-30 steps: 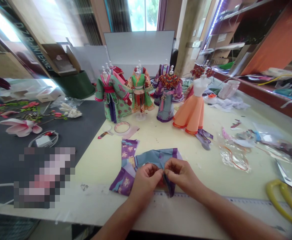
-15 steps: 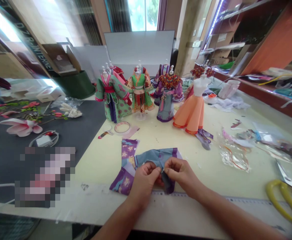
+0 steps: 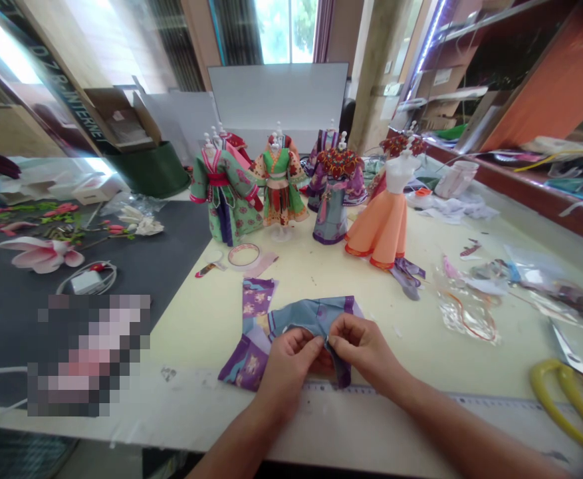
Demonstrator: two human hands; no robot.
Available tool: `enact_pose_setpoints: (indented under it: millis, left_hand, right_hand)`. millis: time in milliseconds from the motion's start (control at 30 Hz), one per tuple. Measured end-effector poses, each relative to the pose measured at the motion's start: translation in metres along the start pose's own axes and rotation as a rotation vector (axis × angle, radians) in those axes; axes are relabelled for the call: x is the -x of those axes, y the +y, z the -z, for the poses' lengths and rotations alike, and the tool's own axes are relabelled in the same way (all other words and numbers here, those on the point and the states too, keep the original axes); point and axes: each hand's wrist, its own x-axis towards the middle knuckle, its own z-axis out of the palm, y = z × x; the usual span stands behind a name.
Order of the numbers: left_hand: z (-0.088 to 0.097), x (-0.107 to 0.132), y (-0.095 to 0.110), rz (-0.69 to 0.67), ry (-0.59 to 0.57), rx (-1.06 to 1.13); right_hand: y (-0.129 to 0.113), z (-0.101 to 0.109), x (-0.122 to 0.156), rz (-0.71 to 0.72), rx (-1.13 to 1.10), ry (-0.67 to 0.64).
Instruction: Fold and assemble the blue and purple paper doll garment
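A small blue-grey doll garment with purple trim lies at the table's near side, its front edge lifted. Both hands pinch that edge, fingertips almost meeting. My left hand is closed on it, thumb against the fingers. Just to the right, my right hand grips the same fabric between thumb and forefinger. The part right under the fingertips is hidden. Beside the left hand, a purple patterned sleeve piece rests flat, and another purple patterned strip extends away behind it.
Several dressed doll forms stand behind, among them one in a green robe and one with an orange skirt. Yellow-handled scissors lie at right. A long ruler runs along the front edge. A tape roll lies further back.
The fingertips have shifted very slightly on the fabric, and the dark flap below the right hand has swung a little to the right. Everything else stays put.
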Motion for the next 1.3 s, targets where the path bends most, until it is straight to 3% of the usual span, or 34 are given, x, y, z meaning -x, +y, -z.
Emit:
enact_pose_setpoints:
  millis: [400, 1033, 1300]
  left_hand:
    - [0.002, -0.001, -0.002, 0.08, -0.061, 0.158]
    - [0.003, -0.004, 0.0, 0.084, -0.075, 0.265]
    - [-0.003, -0.001, -0.004, 0.141, -0.052, 0.274]
  right_hand:
    - [-0.003, 0.002, -0.001, -0.049, -0.108, 0.004]
    - [-0.008, 0.008, 0.002, 0.043, 0.008, 0.075]
    - [-0.025, 0.024, 0.043, -0.02, 0.149, 0.024]
